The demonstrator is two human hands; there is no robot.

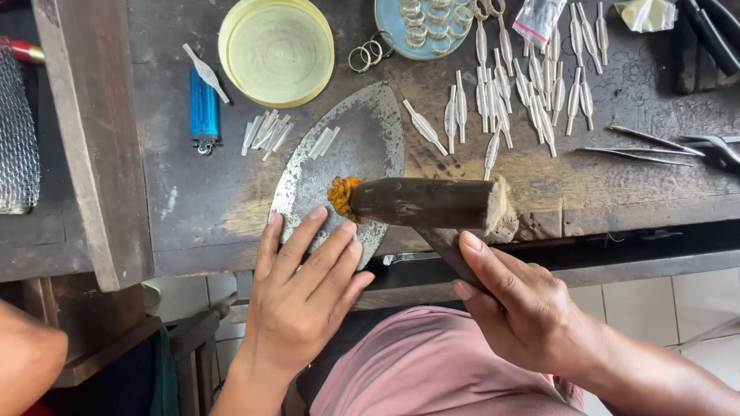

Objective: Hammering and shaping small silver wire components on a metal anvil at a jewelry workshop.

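My right hand [516,304] grips the handle of a dark wooden mallet [424,204], whose head lies sideways over the bench edge. The mallet's left face touches a small orange-yellow piece [341,194] on a grey pointed metal plate [339,166]. My left hand [304,285] lies flat with fingers spread, fingertips pressing the plate's near edge just below the orange piece. Several small silver strips [266,132] lie on the bench and plate beyond it.
On the dark wooden bench [193,192] sit a blue lighter [204,112], a round yellow lid [276,50], a blue dish of metal rings [432,23], many silver leaf-shaped pieces [532,92], tweezers [640,146] and pliers [709,31]. A wooden beam [92,139] stands at left.
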